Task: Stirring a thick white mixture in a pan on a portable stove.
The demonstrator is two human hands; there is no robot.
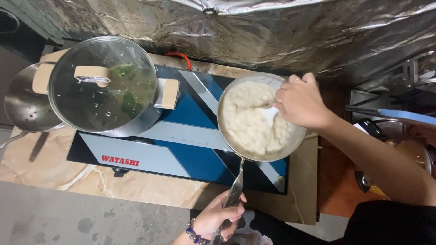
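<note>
A steel frying pan full of thick, pale, lumpy mash sits on the right side of a blue and grey glass-top stove. My right hand is over the pan's far rim, closed around a white spatula whose blade is sunk in the mash. My left hand, with a bead bracelet on the wrist, grips the pan's long metal handle near the counter's front edge.
A steel pot with a glass lid stands on the stove's left side, greens inside. An empty steel pan lies at the far left. Crinkled foil lines the back wall. Dark objects and a glass jar crowd the right.
</note>
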